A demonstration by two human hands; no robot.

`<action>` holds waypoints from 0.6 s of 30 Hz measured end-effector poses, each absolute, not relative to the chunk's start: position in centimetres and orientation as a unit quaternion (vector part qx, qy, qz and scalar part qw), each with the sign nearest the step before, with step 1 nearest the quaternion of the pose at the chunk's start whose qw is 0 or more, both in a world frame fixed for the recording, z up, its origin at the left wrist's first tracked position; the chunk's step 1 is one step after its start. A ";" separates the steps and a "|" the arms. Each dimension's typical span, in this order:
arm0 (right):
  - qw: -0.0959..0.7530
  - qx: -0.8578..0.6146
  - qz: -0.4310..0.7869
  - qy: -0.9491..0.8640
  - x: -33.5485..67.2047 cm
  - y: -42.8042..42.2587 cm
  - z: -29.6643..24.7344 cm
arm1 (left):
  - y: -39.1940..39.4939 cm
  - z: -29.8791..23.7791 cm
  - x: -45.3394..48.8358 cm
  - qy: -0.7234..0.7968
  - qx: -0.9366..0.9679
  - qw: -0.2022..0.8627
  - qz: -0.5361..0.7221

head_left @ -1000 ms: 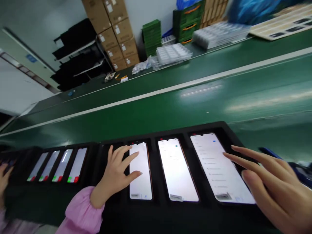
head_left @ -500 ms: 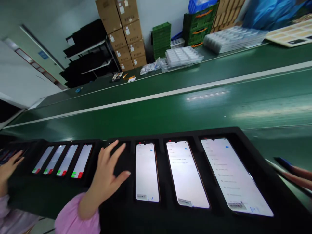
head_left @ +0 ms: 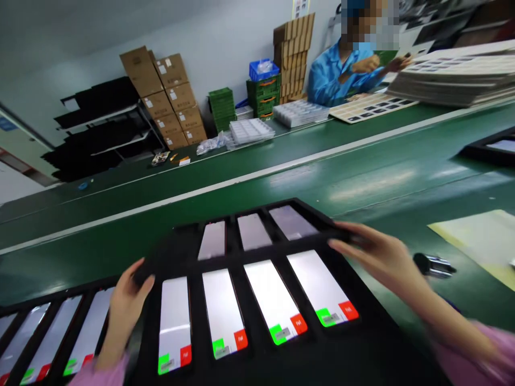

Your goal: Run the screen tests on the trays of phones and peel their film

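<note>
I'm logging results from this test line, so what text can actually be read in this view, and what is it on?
"Fail": on the red patch of each of the four phone screens in the nearer row of the black tray.
Grey stickers on the green patches: too small to read.
White labels on the cardboard cartons: too small to read.
Blue wall sign: too blurred to read.

Near row of phones [head_left: 223, 313] in front of us now shows green patches and red Fail buttons, no more settings lists. Our left hand [head_left: 127, 313] and right hand [head_left: 380, 258] have moved off the screens to opposite edges of the black tray [head_left: 249, 254]. A co-worker [head_left: 333, 80] in blue and a yellow sheet [head_left: 478, 241] on the green belt [head_left: 257, 206] have come into view.
</note>
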State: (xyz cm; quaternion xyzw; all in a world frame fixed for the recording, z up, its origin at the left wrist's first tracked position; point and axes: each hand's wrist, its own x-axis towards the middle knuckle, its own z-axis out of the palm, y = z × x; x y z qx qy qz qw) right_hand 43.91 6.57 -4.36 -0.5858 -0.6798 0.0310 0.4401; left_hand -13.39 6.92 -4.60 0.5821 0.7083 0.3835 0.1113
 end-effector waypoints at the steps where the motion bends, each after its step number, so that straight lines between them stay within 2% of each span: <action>1: 0.436 -0.580 0.044 -0.687 44.0 8.7 -3.8 | 9.6 -3.2 -12.6 0.697 0.597 0.107 0.382; 4: 0.441 -0.575 0.039 -0.688 43.8 12.2 -2.9 | 13.1 -0.1 -10.8 0.674 0.630 0.066 0.381; 6: 0.432 -0.565 0.024 -0.702 43.5 11.9 -2.8 | 12.0 1.0 -9.7 0.656 0.649 0.032 0.384; 8: 0.393 -0.542 0.023 -0.742 42.8 10.7 -3.3 | 9.8 1.3 -8.3 0.631 0.689 0.040 0.355; 13: 0.270 -0.528 0.019 -0.805 40.0 10.0 -5.3 | 8.0 -0.3 -1.8 0.526 0.830 0.106 0.150; 18: 0.215 -0.554 -0.013 -0.804 38.3 11.2 -6.0 | 10.8 -2.7 5.1 0.506 0.850 0.103 0.098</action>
